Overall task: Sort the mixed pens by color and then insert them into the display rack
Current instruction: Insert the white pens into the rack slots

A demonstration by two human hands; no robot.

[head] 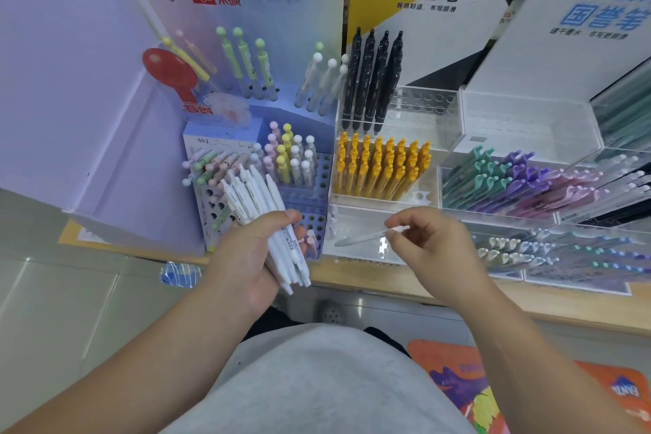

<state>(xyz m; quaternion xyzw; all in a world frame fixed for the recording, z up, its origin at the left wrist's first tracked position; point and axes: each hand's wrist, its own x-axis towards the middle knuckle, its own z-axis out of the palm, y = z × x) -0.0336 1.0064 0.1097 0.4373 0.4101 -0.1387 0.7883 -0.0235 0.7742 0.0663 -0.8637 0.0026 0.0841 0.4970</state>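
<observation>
1. Shop fittings on a wooden surface (370, 277): pen racks stand side by side with printed boards behind them.
2. Left hand (246, 257): the fingers (294, 217) are wrapped round a bundle of white pens (253, 194), gripped at mid-barrel. The bundle's long axis runs up and leftward out of the palm, and its ends fan out above the fingers.
3. Right hand (433, 240): thumb and fingertips (392, 222) pinch one end of a single pale pen (363, 238). It is blurred, so I cannot tell whether it is white or pale grey.
4. Key relation: the single pen lies nearly level. Its long axis points left from the right fingers toward the left hand, with the free end dipping slightly. It hangs in front of the lowest tier of the clear rack (355, 218); contact cannot be confirmed.
5. Beyond the right fingers, yellow pens (380, 166) fill the middle tier. Further back stand black pens (373, 74), with open holes (422, 102) to their right.
6. Just beyond the left fingers is a blue perforated rack (317, 222) with many vacant holes.
7. Judgement: this is the sorting stage, with whites collected in the left hand and most of the insertion yet to do.
8. Judgement: for insertion, the single pen must swing from level to near upright, tip down. The right hand is nearer the clear rack and the left is nearer the blue one.
9. Risk: the bundle is thick for one hand, and outer pens may slip.
</observation>
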